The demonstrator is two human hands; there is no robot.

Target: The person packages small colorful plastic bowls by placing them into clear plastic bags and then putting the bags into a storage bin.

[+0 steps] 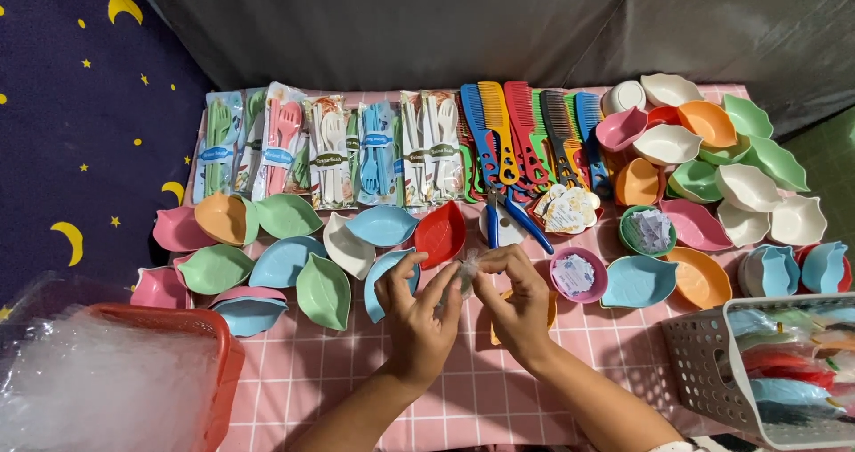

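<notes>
My left hand (417, 314) and my right hand (515, 296) meet over the middle of a pink checked cloth (329, 372). Both pinch a small clear plastic bag (465, 269) between their fingertips. Just behind the hands lie a blue leaf-shaped dish (389, 283), a red leaf-shaped dish (440, 234) and blue-handled pliers (515, 216). An orange dish (495, 327) shows partly under my right hand.
Leaf-shaped dishes in several colours cover the left (267, 265) and right (712, 176). Packaged cutlery sets (329, 149) and coloured combs (525, 131) line the back. A red basket of clear bags (134, 381) stands front left, a white basket (757, 372) front right.
</notes>
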